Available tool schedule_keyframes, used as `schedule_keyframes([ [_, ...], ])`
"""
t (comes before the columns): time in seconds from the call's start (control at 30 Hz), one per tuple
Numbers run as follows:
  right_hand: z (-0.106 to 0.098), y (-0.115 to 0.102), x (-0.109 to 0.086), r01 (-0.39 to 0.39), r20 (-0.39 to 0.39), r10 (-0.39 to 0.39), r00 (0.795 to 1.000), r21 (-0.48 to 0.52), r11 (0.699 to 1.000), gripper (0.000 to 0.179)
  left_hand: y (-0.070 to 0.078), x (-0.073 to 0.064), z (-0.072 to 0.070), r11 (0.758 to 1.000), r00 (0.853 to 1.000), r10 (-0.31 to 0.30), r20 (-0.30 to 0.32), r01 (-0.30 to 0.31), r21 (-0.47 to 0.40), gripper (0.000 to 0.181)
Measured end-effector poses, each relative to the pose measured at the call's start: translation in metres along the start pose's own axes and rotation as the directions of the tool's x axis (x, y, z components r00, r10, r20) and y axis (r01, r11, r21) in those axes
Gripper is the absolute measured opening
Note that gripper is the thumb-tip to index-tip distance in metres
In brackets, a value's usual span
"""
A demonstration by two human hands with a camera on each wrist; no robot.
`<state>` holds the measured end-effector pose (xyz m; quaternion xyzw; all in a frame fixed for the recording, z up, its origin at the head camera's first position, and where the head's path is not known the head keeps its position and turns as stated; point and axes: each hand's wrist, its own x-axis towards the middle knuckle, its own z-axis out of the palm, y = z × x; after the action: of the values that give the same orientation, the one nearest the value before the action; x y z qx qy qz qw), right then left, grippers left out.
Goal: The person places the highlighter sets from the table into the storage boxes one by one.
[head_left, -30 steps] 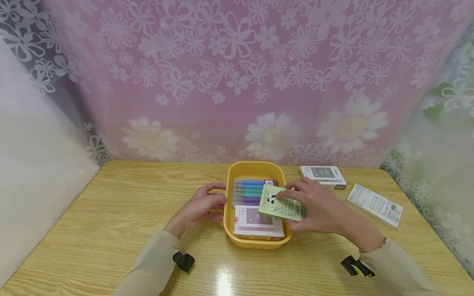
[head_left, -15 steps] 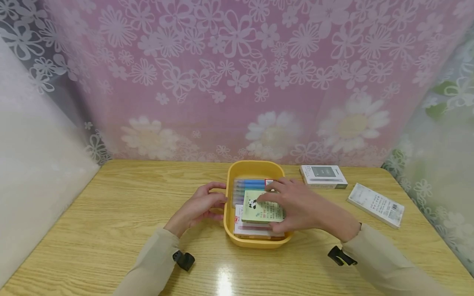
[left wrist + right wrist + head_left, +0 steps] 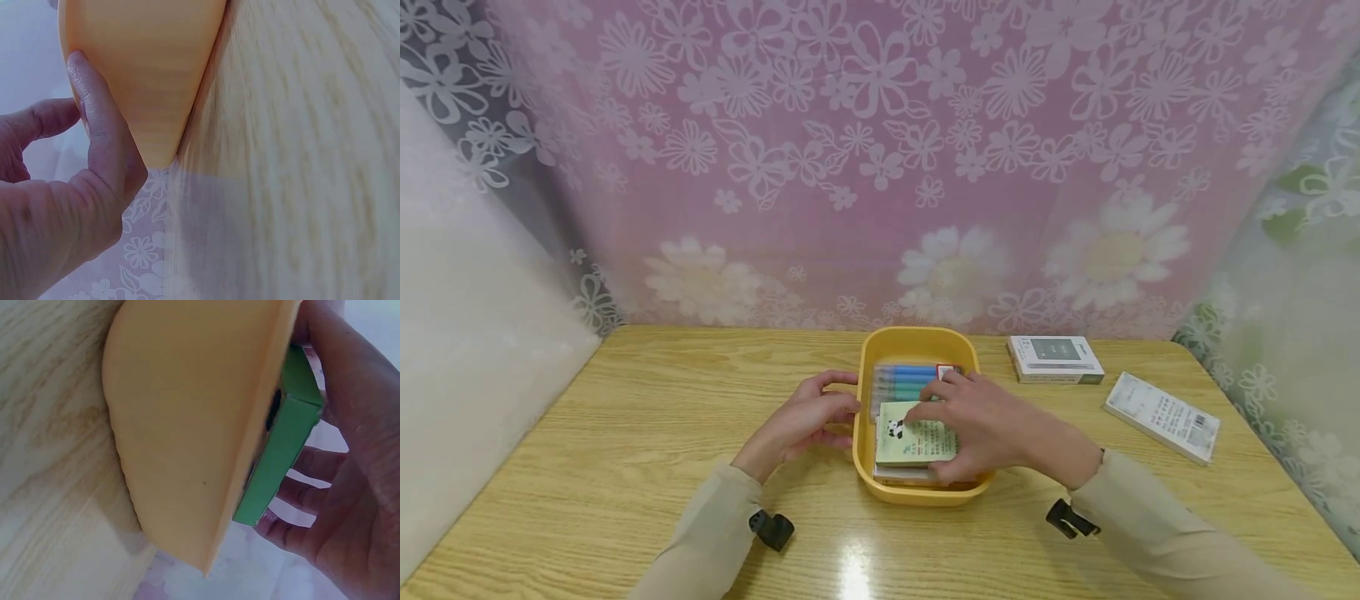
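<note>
My right hand (image 3: 981, 425) grips a small flat green box (image 3: 913, 437) with a panda and printed text on its top. In the head view it lies inside the yellow plastic basket (image 3: 925, 495), over a white box (image 3: 910, 477) that it mostly hides. The right wrist view shows the green box (image 3: 281, 453) rising above the basket rim, fingers around its far side. My left hand (image 3: 808, 414) touches the basket's left side, thumb and fingers at the rim and outer wall. Behind the green box, a clear pack of blue and green pens (image 3: 904, 379) lies in the basket.
Two white printed boxes lie on the table right of the basket: one box (image 3: 1056, 358) at the back edge, another box (image 3: 1163, 417) further right. A flowered pink curtain (image 3: 880, 167) hangs behind the wooden table (image 3: 700, 433).
My right hand has moved left and toward me with the green box, from over the basket's right rim to above the white box inside. The left hand has stayed at the basket's side.
</note>
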<state>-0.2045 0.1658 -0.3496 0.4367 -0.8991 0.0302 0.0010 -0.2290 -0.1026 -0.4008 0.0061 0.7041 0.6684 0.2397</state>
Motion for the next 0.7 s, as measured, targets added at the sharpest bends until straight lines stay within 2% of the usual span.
schedule_keyframes([
  [0.53,0.013,0.002,0.001,0.019,0.014,-0.020,1.000,0.043,0.999,0.050,0.000,-0.001,0.000,1.000,1.000,0.008,0.014,-0.008,-0.007,0.051],
  [0.7,0.016,0.001,0.000,-0.005,0.036,0.003,0.999,0.058,0.998,0.053,0.000,-0.001,0.000,1.000,1.000,0.011,0.015,-0.011,-0.004,0.051],
])
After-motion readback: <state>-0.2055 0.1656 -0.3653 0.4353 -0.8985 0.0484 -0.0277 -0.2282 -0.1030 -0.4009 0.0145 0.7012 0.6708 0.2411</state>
